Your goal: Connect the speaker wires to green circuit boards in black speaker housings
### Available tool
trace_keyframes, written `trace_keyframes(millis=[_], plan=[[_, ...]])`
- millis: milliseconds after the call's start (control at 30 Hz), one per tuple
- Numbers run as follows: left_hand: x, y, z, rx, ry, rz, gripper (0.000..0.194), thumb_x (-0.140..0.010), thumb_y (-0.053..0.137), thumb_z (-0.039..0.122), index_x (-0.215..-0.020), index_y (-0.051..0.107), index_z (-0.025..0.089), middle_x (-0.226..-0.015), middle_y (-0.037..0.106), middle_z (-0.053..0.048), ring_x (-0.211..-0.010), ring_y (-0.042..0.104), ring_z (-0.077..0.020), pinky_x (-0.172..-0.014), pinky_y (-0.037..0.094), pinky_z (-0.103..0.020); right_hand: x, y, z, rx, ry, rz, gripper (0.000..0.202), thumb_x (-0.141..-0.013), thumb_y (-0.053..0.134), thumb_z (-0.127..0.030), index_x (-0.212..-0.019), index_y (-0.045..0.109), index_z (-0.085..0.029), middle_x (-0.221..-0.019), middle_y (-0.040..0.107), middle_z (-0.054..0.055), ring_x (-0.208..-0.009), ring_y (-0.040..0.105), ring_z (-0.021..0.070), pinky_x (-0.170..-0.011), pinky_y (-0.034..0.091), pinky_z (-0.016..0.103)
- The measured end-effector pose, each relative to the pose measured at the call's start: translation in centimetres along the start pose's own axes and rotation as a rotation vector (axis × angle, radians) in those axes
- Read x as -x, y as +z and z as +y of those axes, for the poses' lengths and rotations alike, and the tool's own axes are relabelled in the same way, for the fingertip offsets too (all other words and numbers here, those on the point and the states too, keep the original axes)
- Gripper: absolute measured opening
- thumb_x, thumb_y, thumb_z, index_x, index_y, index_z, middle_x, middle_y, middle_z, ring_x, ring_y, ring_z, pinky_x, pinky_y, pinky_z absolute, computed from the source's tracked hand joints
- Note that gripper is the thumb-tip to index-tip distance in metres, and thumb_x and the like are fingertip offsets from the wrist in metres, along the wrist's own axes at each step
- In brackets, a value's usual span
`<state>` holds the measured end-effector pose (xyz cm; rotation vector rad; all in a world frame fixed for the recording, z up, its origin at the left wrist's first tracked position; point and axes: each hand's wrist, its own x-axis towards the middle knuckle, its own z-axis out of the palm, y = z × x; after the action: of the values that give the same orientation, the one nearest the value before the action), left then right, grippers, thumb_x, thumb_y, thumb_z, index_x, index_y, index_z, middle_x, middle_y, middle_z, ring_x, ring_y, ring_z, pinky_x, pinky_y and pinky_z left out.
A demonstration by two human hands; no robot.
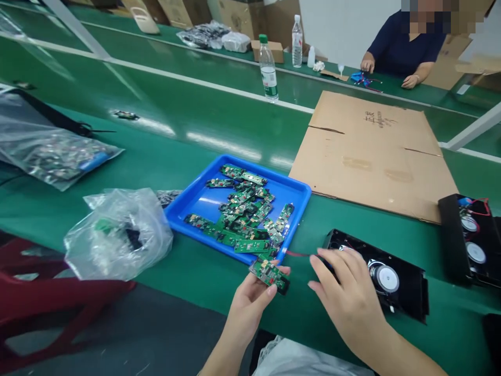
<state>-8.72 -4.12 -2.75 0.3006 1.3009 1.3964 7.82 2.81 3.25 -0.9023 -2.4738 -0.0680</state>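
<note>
My left hand [254, 300] grips a green circuit board [270, 274] between thumb and fingers, just off the near corner of a blue tray [303, 193]. A heap of similar circuit boards [242, 209] lies in that tray. My right hand [348, 292] is curled over the left end of a black speaker box [410, 290], hiding part of it. From its fingertips a thin red wire [297, 254] stretches left towards the tray. One round white speaker [387, 279] shows in the box beside my knuckles.
A flattened cardboard sheet [376, 151] lies behind the speaker box. Another black speaker box [456, 245] stands at right. Left of the tray are a clear plastic bag [121, 240] and a bag of parts [58, 151]. Across the bench, a person [407, 47] sits near blue parts and bottles.
</note>
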Motion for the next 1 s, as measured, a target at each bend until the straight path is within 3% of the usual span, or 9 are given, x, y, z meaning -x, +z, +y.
trace_keyframes(millis=[100,233,367,433,533,633,767,900,1000], plan=[[-0.1,-0.2,-0.2,-0.044,0.025,-0.032,0.046,-0.053,0.080,0.036,-0.092,0.066,0.016,-0.089,0.071,-0.010,-0.097,0.061,-0.0305,-0.087,0.046,-0.038,-1.3,1.7,-1.4,-0.134,0.002,0.021,0.020,-0.092,0.039,-0.013,-0.100,0.058,-0.012,-0.093,0.062,0.008,-0.087,0.054,0.0191,-0.089,0.037,0.041],[0.1,0.1,0.2,-0.086,0.026,-0.062,0.037,-0.051,0.081,0.029,-0.083,0.065,0.017,-0.091,0.070,-0.010,-0.096,0.061,-0.0302,-0.085,0.048,-0.036,-0.8,2.6,-1.7,-0.344,0.039,0.022,0.021,-0.092,0.039,-0.010,-0.088,0.060,-0.013,-0.072,0.057,0.004,-0.065,0.047,0.0130,-0.059,0.039,0.027],[1.1,1.2,1.1,-0.086,0.067,-0.034,0.029,-0.059,0.077,0.024,-0.083,0.060,0.020,-0.101,0.069,-0.009,-0.065,0.065,-0.0197,-0.060,0.052,-0.029,-0.2,1.7,-1.6,-0.514,0.150,-0.017,0.014,-0.091,0.045,-0.015,-0.086,0.058,-0.015,-0.071,0.052,0.002,-0.066,0.045,0.0119,-0.061,0.038,0.026],[1.4,1.7,1.3,-0.053,0.106,-0.035,0.023,-0.066,0.072,0.023,-0.083,0.057,0.021,-0.113,0.065,-0.009,-0.061,0.064,-0.0166,-0.059,0.052,-0.029,0.0,1.5,-1.8,-0.533,0.186,-0.014,0.014,-0.091,0.045,-0.016,-0.084,0.057,-0.016,-0.072,0.051,0.001,-0.067,0.044,0.0119,-0.061,0.038,0.026],[1.4,1.8,0.9,0.047,0.142,-0.208,0.023,-0.070,0.070,0.024,-0.087,0.055,0.023,-0.124,0.058,-0.009,-0.090,0.064,-0.0219,-0.078,0.052,-0.033,0.2,1.6,-2.0,-0.489,0.206,0.016,0.013,-0.091,0.044,-0.014,-0.084,0.055,-0.016,-0.072,0.048,0.002,-0.067,0.041,0.0125,-0.060,0.036,0.026],[1.1,1.8,0.4,0.197,0.086,-0.362,0.021,-0.075,0.066,0.034,-0.089,0.054,0.024,-0.122,0.059,-0.007,-0.097,0.062,-0.0228,-0.077,0.051,-0.033,0.3,1.6,-2.2,-0.450,0.147,-0.014,0.013,-0.092,0.040,-0.014,-0.095,0.053,-0.015,-0.073,0.044,0.002,-0.068,0.040,0.0140,-0.060,0.035,0.027],[0.9,2.4,0.7,0.324,-0.047,-0.257,0.021,-0.078,0.060,0.039,-0.091,0.058,0.023,-0.115,0.064,-0.007,-0.087,0.063,-0.0203,-0.073,0.049,-0.031,-0.1,1.1,-2.3,-0.480,0.099,-0.125,0.029,-0.094,0.035,-0.037,-0.096,0.050,-0.013,-0.081,0.046,0.006,-0.073,0.040,0.0170,-0.062,0.035,0.029],[0.7,2.8,1.5,0.338,-0.095,-0.129,0.031,-0.076,0.062,0.035,-0.103,0.062,0.019,-0.111,0.065,-0.009,-0.082,0.061,-0.0176,-0.071,0.047,-0.027,-0.4,2.0,-2.4,-0.312,0.070,-0.032,0.034,-0.097,0.025,-0.025,-0.071,0.045,-0.016,-0.066,0.042,0.002,-0.061,0.034,0.0145,-0.057,0.027,0.028],[0.8,2.6,1.6,0.370,-0.137,-0.102,0.034,-0.072,0.067,0.033,-0.102,0.064,0.018,-0.101,0.068,-0.009,-0.092,0.061,-0.0215,-0.078,0.047,-0.029,-0.5,3.5,-2.4,-0.207,0.019,0.087,0.030,-0.097,0.030,-0.023,-0.072,0.045,-0.015,-0.062,0.045,0.002,-0.059,0.033,0.0146,-0.056,0.025,0.029]])
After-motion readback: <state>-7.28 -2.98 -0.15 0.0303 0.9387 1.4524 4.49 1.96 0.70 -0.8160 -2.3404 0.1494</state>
